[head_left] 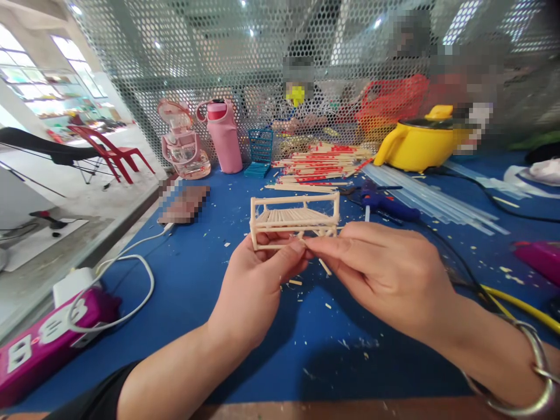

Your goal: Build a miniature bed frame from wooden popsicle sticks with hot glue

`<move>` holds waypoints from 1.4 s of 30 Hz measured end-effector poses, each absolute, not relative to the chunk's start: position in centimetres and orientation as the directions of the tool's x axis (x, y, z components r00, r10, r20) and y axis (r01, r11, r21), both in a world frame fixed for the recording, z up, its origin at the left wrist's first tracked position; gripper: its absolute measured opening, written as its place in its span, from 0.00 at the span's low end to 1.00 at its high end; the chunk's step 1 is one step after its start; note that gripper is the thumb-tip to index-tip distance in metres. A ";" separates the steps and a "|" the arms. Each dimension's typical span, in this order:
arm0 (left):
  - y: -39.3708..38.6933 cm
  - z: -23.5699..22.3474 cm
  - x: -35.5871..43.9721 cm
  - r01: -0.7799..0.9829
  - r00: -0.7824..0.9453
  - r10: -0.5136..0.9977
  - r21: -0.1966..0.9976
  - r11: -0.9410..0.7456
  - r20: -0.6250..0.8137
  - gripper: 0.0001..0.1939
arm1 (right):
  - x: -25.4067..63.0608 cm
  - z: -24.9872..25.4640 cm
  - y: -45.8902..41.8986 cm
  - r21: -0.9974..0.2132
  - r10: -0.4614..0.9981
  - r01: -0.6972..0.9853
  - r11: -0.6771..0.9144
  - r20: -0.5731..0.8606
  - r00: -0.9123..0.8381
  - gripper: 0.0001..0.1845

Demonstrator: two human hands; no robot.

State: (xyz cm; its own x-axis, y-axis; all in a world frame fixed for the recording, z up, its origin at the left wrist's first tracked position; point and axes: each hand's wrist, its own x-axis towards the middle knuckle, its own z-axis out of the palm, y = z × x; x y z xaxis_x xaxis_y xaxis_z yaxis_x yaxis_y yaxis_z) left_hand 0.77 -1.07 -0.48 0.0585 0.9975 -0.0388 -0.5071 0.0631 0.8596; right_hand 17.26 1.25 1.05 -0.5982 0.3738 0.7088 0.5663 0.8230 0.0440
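Just bhd stick frame (pixel 295 223) — glue gun (pixel 391 207) & stick pile (pixel 319 164)

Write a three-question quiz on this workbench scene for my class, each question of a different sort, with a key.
1. True or false: the left hand is holding the stick frame.
2. Multiple choice: what colour is the pot that stands behind the glue gun?
A) red
B) yellow
C) green
3. Fill in the missing word: as the camera sees it, the pile of sticks lies to the ____ of the small blue stand.

Key:
1. True
2. B
3. right
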 end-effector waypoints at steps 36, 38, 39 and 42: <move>-0.5 -0.7 -0.2 -0.457 0.117 0.993 0.888 0.052 0.002 0.18 | 19.3 0.5 3.6 -0.360 0.689 0.618 0.699 0.572 -0.446 0.35; -0.3 -0.8 -0.4 -0.411 0.119 0.993 0.911 0.046 0.003 0.20 | 19.4 0.7 3.7 -0.391 0.693 0.594 0.703 0.564 -0.449 0.35; -0.2 -0.7 -0.4 -0.393 0.108 0.994 0.918 0.041 0.002 0.21 | 19.4 0.7 3.7 -0.399 0.690 0.583 0.708 0.565 -0.452 0.35; -0.1 -0.5 -0.5 -0.337 0.055 0.998 0.941 0.026 -0.008 0.20 | 19.2 0.7 3.6 -0.398 0.676 0.562 0.725 0.569 -0.469 0.35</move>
